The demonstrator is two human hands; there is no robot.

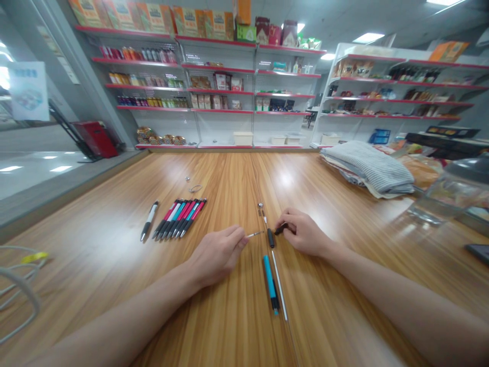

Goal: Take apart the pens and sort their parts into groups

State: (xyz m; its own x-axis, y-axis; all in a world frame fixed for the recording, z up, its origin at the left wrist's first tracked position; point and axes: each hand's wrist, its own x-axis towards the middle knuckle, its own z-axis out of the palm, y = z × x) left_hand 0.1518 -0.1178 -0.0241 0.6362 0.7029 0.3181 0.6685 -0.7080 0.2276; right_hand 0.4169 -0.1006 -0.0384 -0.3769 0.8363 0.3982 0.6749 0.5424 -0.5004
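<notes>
My left hand (223, 255) pinches a thin pen refill (255, 234) whose narrow tip points right. To the right of it, my right hand (303, 230) is closed on a small black part (281, 229), perhaps a pen grip. Between the hands a black pen grip (271, 238) lies on the table. Small metal pen parts (261, 206) lie just beyond it. Closer to me are a blue pen barrel (269, 278) with a black end and a thin white refill tube (279, 285), side by side.
Several pens (179, 219) form a row at left, with a white pen (149, 220) apart from them. A thin ring (195, 188) lies beyond. Folded cloths (369, 165) and a clear container (439, 191) stand at right, a pale cable (23, 285) at left. Stocked shelves (217, 92) rise behind the table.
</notes>
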